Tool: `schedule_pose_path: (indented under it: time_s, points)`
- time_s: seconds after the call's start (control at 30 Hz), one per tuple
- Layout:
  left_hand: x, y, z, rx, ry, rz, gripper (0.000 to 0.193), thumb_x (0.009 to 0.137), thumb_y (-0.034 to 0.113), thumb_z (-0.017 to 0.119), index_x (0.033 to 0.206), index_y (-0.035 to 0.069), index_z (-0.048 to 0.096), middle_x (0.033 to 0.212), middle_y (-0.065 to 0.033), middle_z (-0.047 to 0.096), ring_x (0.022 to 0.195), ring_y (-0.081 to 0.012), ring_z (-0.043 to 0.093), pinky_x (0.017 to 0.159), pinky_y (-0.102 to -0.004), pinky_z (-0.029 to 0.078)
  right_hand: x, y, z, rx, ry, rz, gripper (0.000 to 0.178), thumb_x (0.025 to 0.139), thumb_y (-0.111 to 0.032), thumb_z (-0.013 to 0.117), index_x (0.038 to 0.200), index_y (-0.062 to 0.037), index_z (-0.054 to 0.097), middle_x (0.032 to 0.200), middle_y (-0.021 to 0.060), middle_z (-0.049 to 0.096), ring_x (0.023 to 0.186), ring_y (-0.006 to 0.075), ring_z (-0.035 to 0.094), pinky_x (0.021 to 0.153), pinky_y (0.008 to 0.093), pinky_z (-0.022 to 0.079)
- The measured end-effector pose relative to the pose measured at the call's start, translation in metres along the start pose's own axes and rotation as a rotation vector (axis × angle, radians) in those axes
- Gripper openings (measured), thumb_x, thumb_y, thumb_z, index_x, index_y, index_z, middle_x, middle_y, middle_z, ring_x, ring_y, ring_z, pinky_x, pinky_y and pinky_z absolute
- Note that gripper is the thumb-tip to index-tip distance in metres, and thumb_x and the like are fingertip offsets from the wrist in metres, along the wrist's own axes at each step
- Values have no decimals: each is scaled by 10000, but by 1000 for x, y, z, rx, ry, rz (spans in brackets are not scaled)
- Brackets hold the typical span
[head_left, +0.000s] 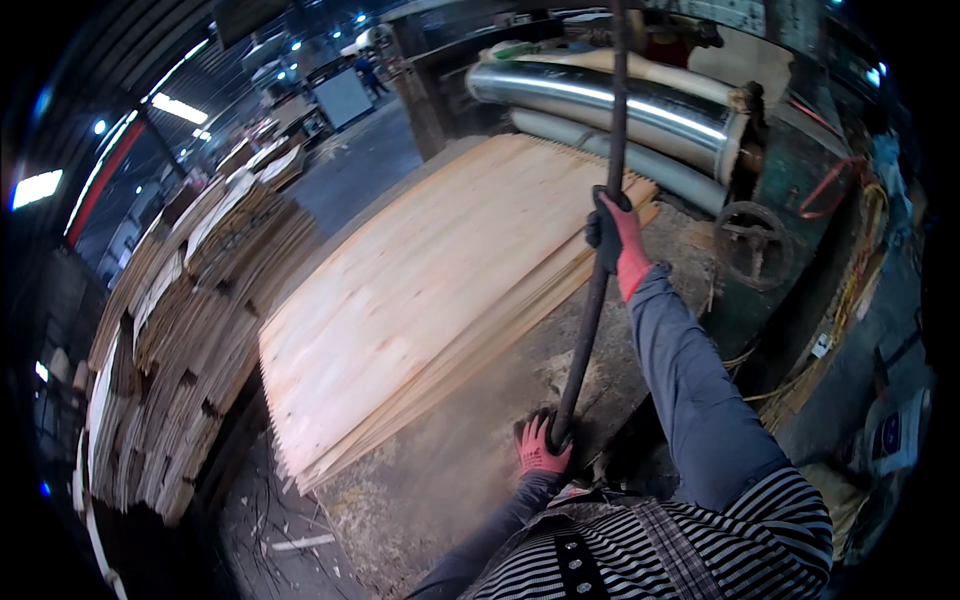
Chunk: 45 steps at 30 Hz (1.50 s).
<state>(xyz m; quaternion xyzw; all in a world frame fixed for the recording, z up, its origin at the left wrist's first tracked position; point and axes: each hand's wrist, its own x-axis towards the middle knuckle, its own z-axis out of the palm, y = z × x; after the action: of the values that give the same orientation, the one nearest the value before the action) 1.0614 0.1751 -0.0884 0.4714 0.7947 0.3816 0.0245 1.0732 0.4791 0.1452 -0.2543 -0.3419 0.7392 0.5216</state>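
A long dark pole [590, 335] slants from near my body up past the top edge. High on it, my right hand [620, 238], in a red and black glove, is closed around the shaft. My left hand [543, 446], gloved alike, grips its lower end, with part of the fingers hidden. To the left of the pole lies a stack of thin pale wood veneer sheets [430, 280] with ragged ends. The stack rests on a dusty, worn table [440, 490]. Its far end reaches close to the rollers.
A shiny metal roller [600, 100] sits above a grey roller [630, 155] beyond the sheets. A handwheel [752, 245] is on the machine's right side. Tall piles of rough veneer [200, 350] stand at left. Cords [840, 320] hang at right. A person [370, 76] is far back.
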Motion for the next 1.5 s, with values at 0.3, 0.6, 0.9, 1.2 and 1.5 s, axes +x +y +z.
schedule_pose_path:
  time_s: [0.3, 0.6, 0.9, 1.2, 1.5]
  points:
    - [-1, 1, -7, 25, -59, -10, 590, 594, 312, 665, 1103, 86, 469, 1161, -109, 450, 1118, -304, 363, 940, -429, 263, -7, 3, 6, -53, 31, -49, 152, 753, -224, 610, 832, -141, 509, 496, 3, 433, 358, 101, 405, 330, 221, 326]
    - [4, -12, -2, -23, -10, 138, 482, 561, 232, 654, 1001, 88, 517, 964, -138, 523, 911, -289, 493, 817, -381, 380, -4, 36, -19, -65, -87, -295, 360, 824, -319, 479, 1087, -73, 498, 884, -19, 536, 669, 74, 469, 581, 241, 410]
    - [14, -95, 47, 113, 232, 151, 432, 721, 324, 596, 1061, 74, 507, 979, -118, 542, 913, -278, 495, 764, -412, 417, -15, -14, 3, -1, 71, -58, 187, 715, -200, 577, 850, -95, 504, 579, 38, 485, 414, 133, 480, 333, 289, 422]
    - [27, -43, 53, 82, 131, 200, 444, 704, 318, 606, 1051, 61, 501, 968, -123, 539, 907, -276, 497, 767, -409, 415, 10, 13, 4, -15, 101, -154, 159, 690, -168, 554, 821, -110, 484, 596, 56, 506, 407, 169, 483, 301, 335, 409]
    - [37, -39, 59, 80, 83, 220, 457, 688, 312, 617, 1042, 49, 496, 956, -128, 536, 902, -274, 500, 770, -405, 413, 1, 0, -1, -89, 183, -215, 192, 640, -126, 587, 803, -88, 493, 591, 73, 526, 472, 185, 517, 383, 335, 407]
